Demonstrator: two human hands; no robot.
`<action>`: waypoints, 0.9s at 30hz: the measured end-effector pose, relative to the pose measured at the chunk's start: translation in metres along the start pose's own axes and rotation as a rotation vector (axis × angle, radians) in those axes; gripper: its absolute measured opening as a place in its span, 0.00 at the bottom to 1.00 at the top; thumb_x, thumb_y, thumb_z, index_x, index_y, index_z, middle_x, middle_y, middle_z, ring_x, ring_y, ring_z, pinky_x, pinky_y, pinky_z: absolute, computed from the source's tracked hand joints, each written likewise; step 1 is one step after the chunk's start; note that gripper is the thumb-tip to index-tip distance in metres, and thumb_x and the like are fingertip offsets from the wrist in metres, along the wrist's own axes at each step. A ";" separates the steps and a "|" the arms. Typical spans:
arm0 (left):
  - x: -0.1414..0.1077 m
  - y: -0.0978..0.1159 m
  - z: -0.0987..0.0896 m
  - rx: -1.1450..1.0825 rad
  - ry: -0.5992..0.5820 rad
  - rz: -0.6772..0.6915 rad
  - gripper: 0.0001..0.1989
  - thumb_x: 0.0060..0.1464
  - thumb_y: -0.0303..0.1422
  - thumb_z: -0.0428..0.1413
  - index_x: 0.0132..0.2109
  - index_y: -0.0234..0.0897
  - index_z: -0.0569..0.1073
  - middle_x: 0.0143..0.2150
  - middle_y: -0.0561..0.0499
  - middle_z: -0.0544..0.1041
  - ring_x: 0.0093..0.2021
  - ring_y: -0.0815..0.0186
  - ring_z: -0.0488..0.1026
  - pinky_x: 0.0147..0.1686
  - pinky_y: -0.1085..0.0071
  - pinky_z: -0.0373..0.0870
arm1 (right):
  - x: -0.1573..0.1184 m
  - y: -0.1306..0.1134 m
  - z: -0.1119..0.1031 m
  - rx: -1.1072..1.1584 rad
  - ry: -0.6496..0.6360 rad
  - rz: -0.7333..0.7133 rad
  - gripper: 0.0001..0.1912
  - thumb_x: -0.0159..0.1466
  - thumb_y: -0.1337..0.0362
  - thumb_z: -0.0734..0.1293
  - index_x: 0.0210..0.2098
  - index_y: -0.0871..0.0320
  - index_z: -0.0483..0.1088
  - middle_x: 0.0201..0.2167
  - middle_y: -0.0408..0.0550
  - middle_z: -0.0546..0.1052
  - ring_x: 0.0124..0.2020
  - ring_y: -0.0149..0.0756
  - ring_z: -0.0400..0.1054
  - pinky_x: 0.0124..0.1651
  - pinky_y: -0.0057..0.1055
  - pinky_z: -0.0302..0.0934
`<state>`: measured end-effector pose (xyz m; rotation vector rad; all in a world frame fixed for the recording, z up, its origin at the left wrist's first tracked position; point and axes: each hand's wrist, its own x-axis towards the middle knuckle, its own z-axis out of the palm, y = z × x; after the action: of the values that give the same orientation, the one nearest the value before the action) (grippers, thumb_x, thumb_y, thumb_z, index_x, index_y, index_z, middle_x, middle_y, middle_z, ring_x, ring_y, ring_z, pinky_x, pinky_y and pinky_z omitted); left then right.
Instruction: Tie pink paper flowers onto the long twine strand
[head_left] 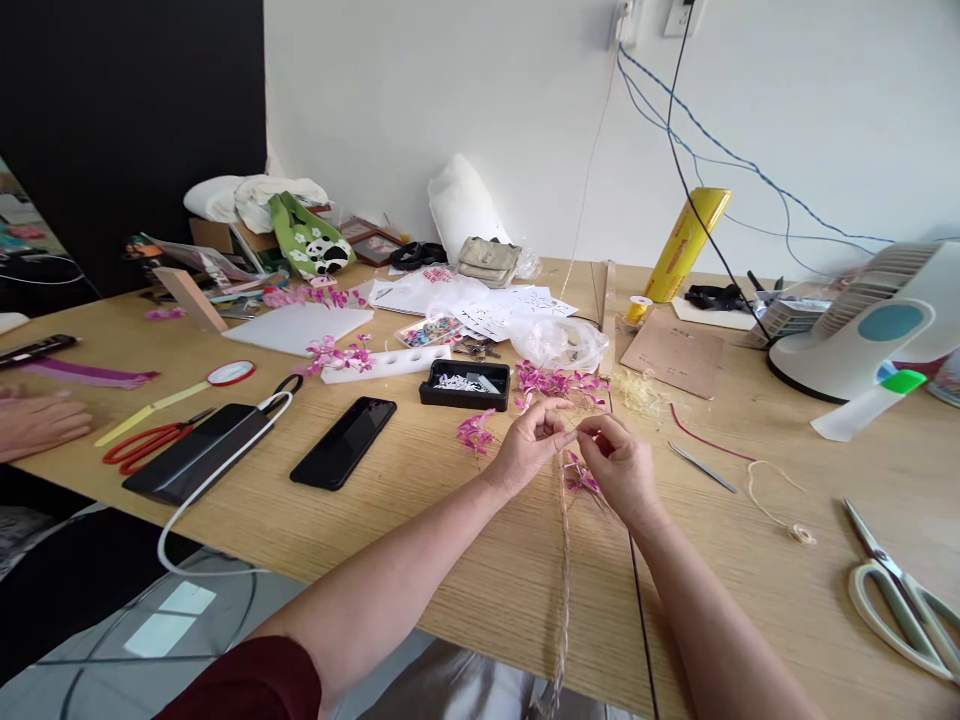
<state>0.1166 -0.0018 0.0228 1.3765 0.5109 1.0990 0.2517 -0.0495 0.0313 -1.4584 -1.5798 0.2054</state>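
My left hand (527,450) is closed in a pinch at the upper end of a braided straw-coloured cord (564,560), which runs down toward my lap over the table edge. My right hand (619,465) also pinches, its fingertips meeting those of the left; what lies between them is too fine to make out. Pink-purple artificial flowers surround my hands: a cluster (555,380) behind them, a sprig (475,432) on the left and another sprig (581,475) below the fingers.
Left of my arms lie a black phone (343,442), a black power bank (199,455) and red-handled scissors (142,442). A black tray (465,400) holds small white pieces. Tweezers (703,467), large scissors (892,590) and a white fan (870,320) are rightward. Another person's hand (49,425) rests far left.
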 end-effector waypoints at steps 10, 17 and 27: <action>0.001 -0.005 0.000 -0.043 0.072 -0.084 0.08 0.47 0.34 0.56 0.34 0.33 0.69 0.26 0.54 0.67 0.27 0.73 0.64 0.30 0.75 0.61 | -0.001 -0.001 0.002 0.060 0.026 0.066 0.06 0.57 0.63 0.62 0.24 0.56 0.65 0.21 0.41 0.65 0.20 0.28 0.56 0.25 0.27 0.52; -0.001 -0.004 0.001 -0.247 0.010 -0.179 0.14 0.45 0.32 0.59 0.41 0.35 0.70 0.31 0.54 0.69 0.30 0.74 0.66 0.32 0.76 0.62 | -0.003 0.000 0.004 0.050 0.025 0.059 0.06 0.57 0.62 0.62 0.25 0.56 0.66 0.21 0.42 0.66 0.21 0.28 0.57 0.25 0.27 0.52; 0.000 -0.010 0.001 -0.387 0.055 -0.204 0.08 0.43 0.31 0.61 0.32 0.31 0.72 0.30 0.53 0.71 0.29 0.76 0.65 0.31 0.77 0.61 | -0.003 -0.002 0.006 0.032 0.060 -0.024 0.06 0.58 0.64 0.62 0.25 0.57 0.66 0.25 0.42 0.67 0.20 0.26 0.57 0.25 0.26 0.54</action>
<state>0.1210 -0.0004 0.0136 0.9379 0.4395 1.0086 0.2458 -0.0503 0.0281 -1.4077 -1.5388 0.1703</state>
